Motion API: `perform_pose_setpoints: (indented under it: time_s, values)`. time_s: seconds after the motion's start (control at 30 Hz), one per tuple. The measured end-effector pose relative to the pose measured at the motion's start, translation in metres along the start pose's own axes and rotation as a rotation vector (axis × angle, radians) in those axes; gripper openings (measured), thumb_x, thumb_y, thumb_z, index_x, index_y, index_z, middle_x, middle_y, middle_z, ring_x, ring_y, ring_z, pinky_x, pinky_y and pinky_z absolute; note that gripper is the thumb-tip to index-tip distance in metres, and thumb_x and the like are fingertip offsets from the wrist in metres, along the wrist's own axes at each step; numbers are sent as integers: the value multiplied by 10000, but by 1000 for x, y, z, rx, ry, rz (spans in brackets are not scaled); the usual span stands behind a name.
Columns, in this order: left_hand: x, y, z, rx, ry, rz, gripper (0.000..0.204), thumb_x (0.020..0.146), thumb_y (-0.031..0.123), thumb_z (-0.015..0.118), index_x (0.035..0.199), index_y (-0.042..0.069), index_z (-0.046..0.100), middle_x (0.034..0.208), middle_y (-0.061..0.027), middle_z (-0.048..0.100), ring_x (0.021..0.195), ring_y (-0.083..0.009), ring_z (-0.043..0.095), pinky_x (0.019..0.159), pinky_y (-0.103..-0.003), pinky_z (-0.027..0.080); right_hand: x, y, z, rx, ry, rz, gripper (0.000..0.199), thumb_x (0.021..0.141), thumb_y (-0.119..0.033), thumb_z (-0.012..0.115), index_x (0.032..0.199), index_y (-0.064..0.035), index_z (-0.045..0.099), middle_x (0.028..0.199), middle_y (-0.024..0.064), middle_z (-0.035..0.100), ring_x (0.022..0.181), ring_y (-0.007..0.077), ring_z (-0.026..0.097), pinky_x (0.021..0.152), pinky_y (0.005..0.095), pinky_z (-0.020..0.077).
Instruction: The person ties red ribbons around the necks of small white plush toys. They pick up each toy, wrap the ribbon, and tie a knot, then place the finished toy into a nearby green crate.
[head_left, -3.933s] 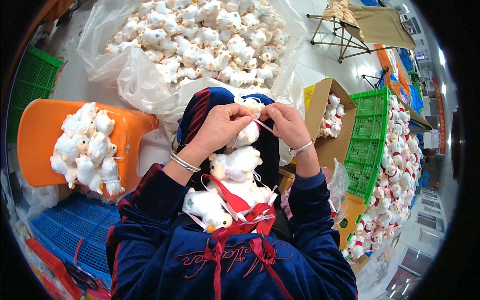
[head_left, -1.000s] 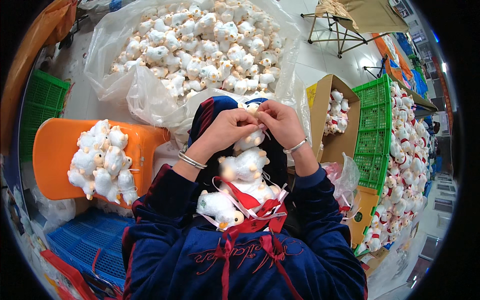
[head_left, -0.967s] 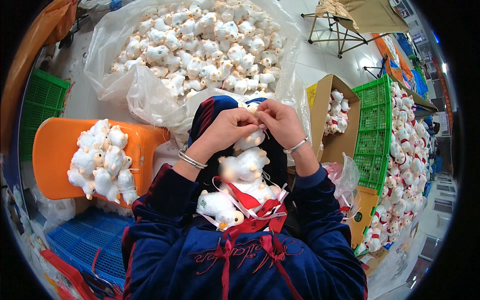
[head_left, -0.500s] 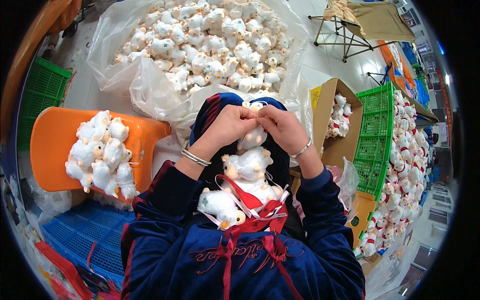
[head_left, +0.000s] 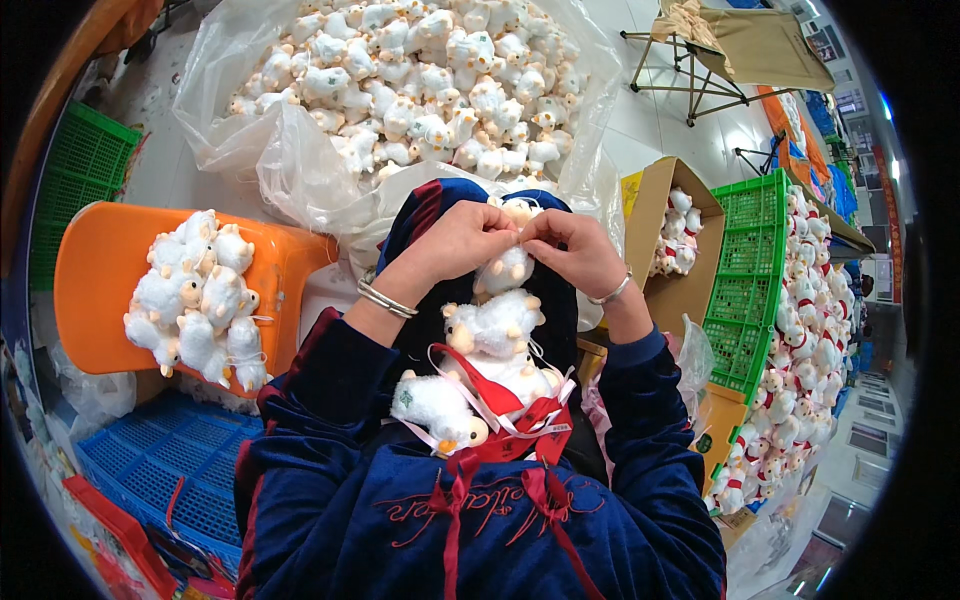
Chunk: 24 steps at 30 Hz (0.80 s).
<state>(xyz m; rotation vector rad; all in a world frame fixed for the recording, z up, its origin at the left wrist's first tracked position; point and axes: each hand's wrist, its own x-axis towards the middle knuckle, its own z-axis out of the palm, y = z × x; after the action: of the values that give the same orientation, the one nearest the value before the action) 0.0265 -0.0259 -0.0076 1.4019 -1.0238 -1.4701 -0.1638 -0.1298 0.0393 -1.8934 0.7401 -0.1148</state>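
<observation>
A small white plush animal toy (head_left: pixel 505 270) is at my knees, its head partly hidden by my fingers. My left hand (head_left: pixel 458 242) and my right hand (head_left: pixel 582 258) meet over its neck, fingertips pinched together and almost touching. Whatever is between the fingertips is too small to make out. Nearer my body on my lap lie more white plush toys: one (head_left: pixel 492 326) just below the held area, another (head_left: pixel 435 405) on its side at the left. Red and pale pink ribbons (head_left: pixel 540 428) lie across the lap beside them.
A large clear plastic bag (head_left: pixel 300 160) full of plush toys lies ahead. On the left, an orange chair (head_left: pixel 95 300) bears several toys above a blue crate (head_left: pixel 165 470). At right are a cardboard box (head_left: pixel 640 225), a green crate (head_left: pixel 745 270) and many toys with red neckbands (head_left: pixel 800 370).
My hands stay over the toy's neck, with only small finger movements; the right fingers are slightly more spread behind the pinch. The whole view has shifted a little.
</observation>
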Motion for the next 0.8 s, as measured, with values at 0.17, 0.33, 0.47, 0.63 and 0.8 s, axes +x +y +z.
perform_pose_setpoints:
  time_s: [0.17, 0.33, 0.47, 0.63, 0.8]
  values:
    - [1, 1, 0, 21, -7, -13, 196, 966, 205, 713, 973, 9, 729, 823, 39, 653, 709, -33, 536, 634, -211, 454, -2, -6, 4, -146, 68, -101, 95, 898, -56, 737, 977, -22, 698, 801, 9, 681, 728, 66, 594, 669, 245, 510]
    - [2, -1, -2, -15, -34, -13, 188, 970, 205, 707, 990, 19, 732, 833, 40, 657, 714, -34, 546, 641, -210, 462, -3, -8, 5, -251, 89, -233, 115, 876, -50, 744, 971, -26, 685, 811, 57, 693, 706, 131, 630, 671, 277, 527]
    - [2, 0, -4, -27, -49, -21, 189, 976, 214, 700, 993, 28, 731, 832, 42, 655, 710, -26, 546, 619, -204, 449, 0, -8, 6, -319, 104, -317, 126, 849, -25, 744, 952, -30, 672, 842, 86, 691, 739, 215, 668, 689, 304, 543]
    - [-1, 2, -6, -67, -53, -19, 198, 985, 231, 691, 961, 38, 728, 773, 36, 645, 639, -25, 538, 557, -204, 425, 3, 12, 15, -367, 237, -497, 158, 816, 28, 751, 918, -23, 642, 903, 104, 681, 803, 264, 679, 704, 320, 552]
    - [-3, 2, -3, -108, -4, -31, 176, 975, 203, 694, 935, 35, 727, 719, 27, 638, 561, -32, 536, 500, -203, 421, 3, 24, 29, -343, 377, -619, 200, 774, 56, 762, 893, -17, 618, 908, 119, 669, 810, 277, 660, 711, 337, 548]
